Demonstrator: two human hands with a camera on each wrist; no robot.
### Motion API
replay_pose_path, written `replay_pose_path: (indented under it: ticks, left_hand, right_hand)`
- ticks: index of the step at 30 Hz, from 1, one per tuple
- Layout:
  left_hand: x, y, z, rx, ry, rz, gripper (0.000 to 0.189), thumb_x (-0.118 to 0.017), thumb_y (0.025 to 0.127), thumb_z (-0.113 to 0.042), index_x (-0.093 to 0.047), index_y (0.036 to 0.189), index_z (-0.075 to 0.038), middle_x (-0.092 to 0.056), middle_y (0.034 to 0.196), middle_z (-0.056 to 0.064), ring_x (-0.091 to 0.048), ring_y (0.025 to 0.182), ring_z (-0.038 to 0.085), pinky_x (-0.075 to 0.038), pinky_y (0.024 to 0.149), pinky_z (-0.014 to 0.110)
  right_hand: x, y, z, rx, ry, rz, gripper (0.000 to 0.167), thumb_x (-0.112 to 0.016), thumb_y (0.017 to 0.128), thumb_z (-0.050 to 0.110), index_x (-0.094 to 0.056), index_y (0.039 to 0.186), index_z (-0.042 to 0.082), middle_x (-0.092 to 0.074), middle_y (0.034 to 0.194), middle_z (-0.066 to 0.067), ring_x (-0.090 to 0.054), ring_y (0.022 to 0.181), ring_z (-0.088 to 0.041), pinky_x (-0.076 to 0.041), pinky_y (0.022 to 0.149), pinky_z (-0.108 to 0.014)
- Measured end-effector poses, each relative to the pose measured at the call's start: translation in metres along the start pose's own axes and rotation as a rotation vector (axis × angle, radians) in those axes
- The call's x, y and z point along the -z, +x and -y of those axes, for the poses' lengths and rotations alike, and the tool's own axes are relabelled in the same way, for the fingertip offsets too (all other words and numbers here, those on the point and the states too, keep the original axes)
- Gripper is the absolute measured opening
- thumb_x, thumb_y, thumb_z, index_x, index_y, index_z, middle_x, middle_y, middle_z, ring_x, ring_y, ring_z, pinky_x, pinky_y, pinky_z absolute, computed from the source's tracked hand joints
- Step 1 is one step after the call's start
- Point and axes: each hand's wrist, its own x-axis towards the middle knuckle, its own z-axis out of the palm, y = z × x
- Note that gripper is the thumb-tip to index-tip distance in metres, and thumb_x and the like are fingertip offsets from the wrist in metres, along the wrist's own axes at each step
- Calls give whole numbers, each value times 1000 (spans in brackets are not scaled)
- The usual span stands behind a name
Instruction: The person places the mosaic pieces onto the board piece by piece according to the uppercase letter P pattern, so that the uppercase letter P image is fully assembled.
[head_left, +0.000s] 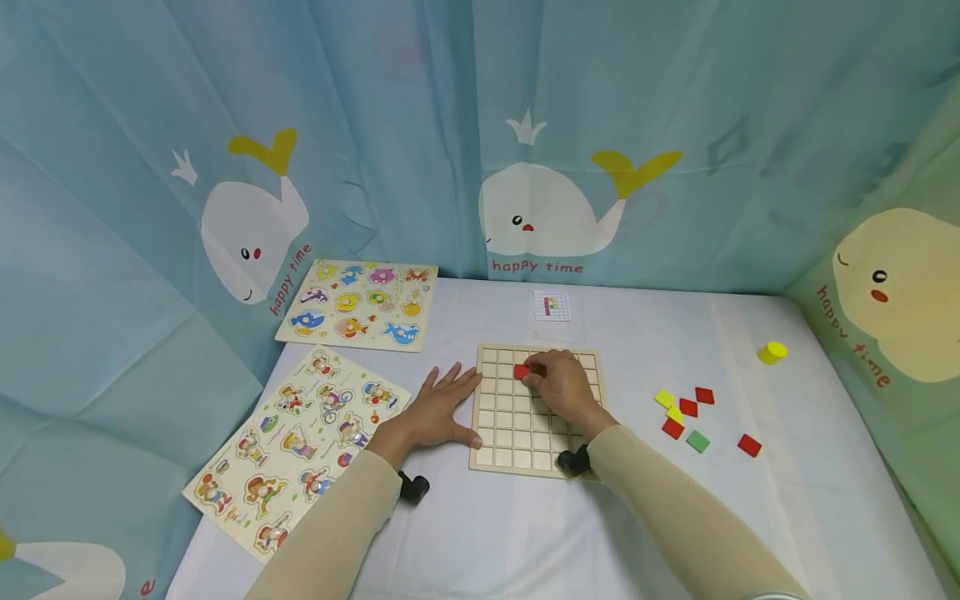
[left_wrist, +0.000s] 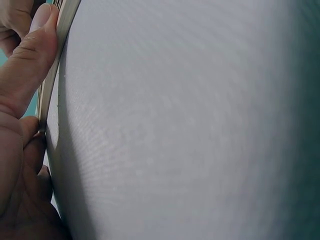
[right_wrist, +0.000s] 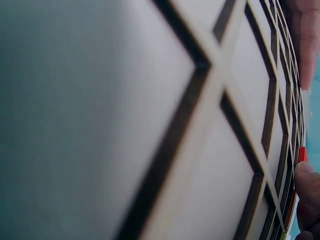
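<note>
A square wooden grid board (head_left: 504, 417) lies on the white tabletop in the head view. My right hand (head_left: 561, 385) is over its upper middle, thumb and fingers pinching a red square tile (head_left: 521, 372) at one of the cells. In the right wrist view, the thumb (right_wrist: 306, 175) is right against the red tile (right_wrist: 301, 154), low over the grid bars. My left hand (head_left: 438, 412) rests with spread fingers at the board's left side. Its thumb (left_wrist: 30, 62) lies along the board's edge (left_wrist: 52, 80) in the left wrist view.
Right of the board lie loose red tiles (head_left: 749, 445), yellow tiles (head_left: 664, 399) and a green tile (head_left: 697, 441). A yellow cylinder (head_left: 772, 353) stands farther right. Behind the board is a card (head_left: 552, 306) with a coloured grid. Two picture puzzles (head_left: 300, 442) lie left.
</note>
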Motion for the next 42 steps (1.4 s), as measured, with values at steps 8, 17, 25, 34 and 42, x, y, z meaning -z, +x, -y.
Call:
replay_pose_path:
  ticks: [8,17,25,34,42]
  left_hand:
    - [-1,0,0,-7,-7,-2,118,-88,77,-57,-26,169,-18,-19,177,-3,-2,166,20,10,134,44]
    - [0,0,0,-5,-1,-1,118,-88,77,-57,-25,169,-18,-19,177,-3,-2,166,20,11,134,44]
    - [0,0,-1,-14,-2,-3,117,-88,78,-57,-26,169,-18,-20,177,-2,-3,166,22,10,134,46]
    - [0,0,-1,-1,6,1,117,-88,78,-57,-26,169,-18,-19,177,-3,-2,166,20,10,134,44]
    - [0,0,-1,2,7,3,117,-88,78,-58,-26,169,-18,-19,177,-2,-3,166,21,10,134,44]
  right_hand:
    - [0,0,2,-4,-21,-23,28,-79,94,15,-77,120,2,-75,107,-11,-61,100,-30,-51,90,-45]
    - [-1,1,2,13,-37,-20,29,-80,94,16,-78,120,3,-75,108,-11,-61,99,-29,-50,91,-45]
    - [-1,0,2,9,-24,-14,29,-78,95,16,-77,122,3,-75,111,-11,-60,101,-30,-50,92,-46]
    - [-1,1,2,14,-36,-25,29,-79,94,15,-78,121,4,-74,108,-10,-59,99,-29,-48,92,-48]
    - [-2,1,3,-15,-48,-24,31,-81,93,16,-77,122,6,-73,109,-12,-59,102,-31,-49,95,-49]
